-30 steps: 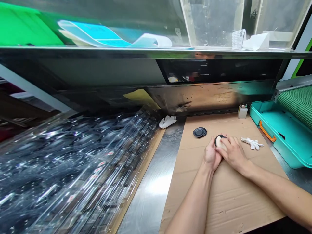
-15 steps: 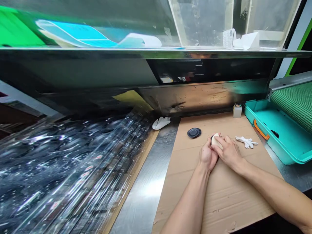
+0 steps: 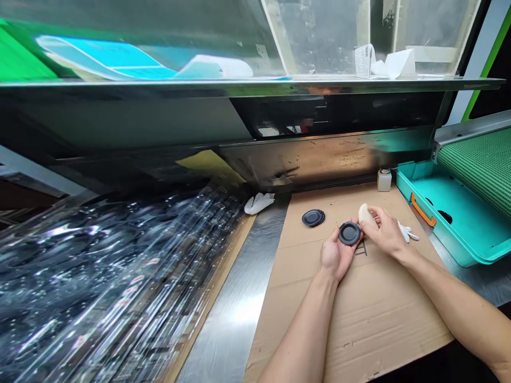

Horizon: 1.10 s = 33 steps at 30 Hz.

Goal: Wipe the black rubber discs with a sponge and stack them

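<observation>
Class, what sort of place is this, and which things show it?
Probably a factory workstation: a green conveyor-like belt at right, clear plastic at left, and cardboard laid over part of a metal table.

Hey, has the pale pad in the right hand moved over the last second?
Yes: judged against the small bottle, the pale pad has moved right and nearer to it, uncovering the black disc in the left hand.

We are holding our left hand (image 3: 336, 256) palm up and cupped, while our right hand (image 3: 384, 232) is pinching just beside it, back upward. Our bare left forearm (image 3: 306, 325) is slanting up from below, our right forearm (image 3: 447, 299) angling in from the right.
</observation>
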Available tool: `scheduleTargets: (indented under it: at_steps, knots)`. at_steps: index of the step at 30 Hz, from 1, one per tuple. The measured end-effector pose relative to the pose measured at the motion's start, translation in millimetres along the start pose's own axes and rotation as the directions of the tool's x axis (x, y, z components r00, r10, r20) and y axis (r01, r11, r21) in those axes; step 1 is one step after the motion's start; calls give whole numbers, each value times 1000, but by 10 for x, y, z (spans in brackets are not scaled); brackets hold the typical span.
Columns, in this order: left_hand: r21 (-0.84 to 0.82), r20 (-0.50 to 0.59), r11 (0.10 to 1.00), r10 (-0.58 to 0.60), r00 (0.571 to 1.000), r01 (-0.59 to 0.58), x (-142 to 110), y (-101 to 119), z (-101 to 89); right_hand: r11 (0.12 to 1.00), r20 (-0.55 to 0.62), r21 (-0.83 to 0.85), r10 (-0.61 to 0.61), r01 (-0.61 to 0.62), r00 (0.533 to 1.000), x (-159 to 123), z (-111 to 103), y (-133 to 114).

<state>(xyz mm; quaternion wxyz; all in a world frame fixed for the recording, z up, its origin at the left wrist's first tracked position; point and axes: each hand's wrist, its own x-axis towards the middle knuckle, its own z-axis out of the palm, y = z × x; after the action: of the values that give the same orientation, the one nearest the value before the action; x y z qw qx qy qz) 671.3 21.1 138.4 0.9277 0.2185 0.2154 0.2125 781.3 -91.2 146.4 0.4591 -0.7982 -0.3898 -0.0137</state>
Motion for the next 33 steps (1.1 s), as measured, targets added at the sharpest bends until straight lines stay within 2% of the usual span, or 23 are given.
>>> scheduleTargets:
  at_steps: [4, 7, 9, 13, 18, 22, 24, 26, 29, 31, 33]
  knots:
    - [19, -8, 999, 28, 1000, -28, 14, -39, -15, 990, 209, -54, -120, 134, 971, -191, 125, -177]
    - [50, 1, 997, 50, 999, -50, 22, -54, -34, 987, 266, -17, -152, 162, 952, -271, 226, -256]
    - [58, 28, 996, 61, 998, -63, 27, -57, -45, 987, 267, -48, -134, 152, 954, -256, 244, -255]
    - [75, 62, 993, 87, 994, -91, 38, -79, -53, 975, 198, -217, 3, 41, 980, -175, 163, -189]
    - [114, 49, 991, 61, 997, -66, 52, -87, -53, 979, 312, -87, -147, 182, 939, -157, 50, -164]
    - [133, 5, 984, 120, 993, -120, 72, 14, -65, 960, 219, -280, 38, 26, 975, -106, -10, -100]
    - [147, 1, 973, 177, 984, -176, 56, 68, -73, 941, 213, -337, 62, 14, 975, -88, -14, -59]
    - [211, 9, 936, 288, 958, -283, 1, 88, -70, 934, 237, -354, 40, 48, 971, -89, 3, -35]
    - [417, 89, 763, 507, 857, -495, -155, 41, -19, 930, 264, -357, 13, 85, 964, -106, 30, -26]
    - [498, 162, 655, 573, 803, -568, -277, -14, 43, 930, 274, -358, 16, 86, 962, -110, 31, -24]
    - [497, 178, 640, 586, 791, -586, -376, -54, 109, 928, 286, -363, 22, 87, 958, -105, 23, -17]
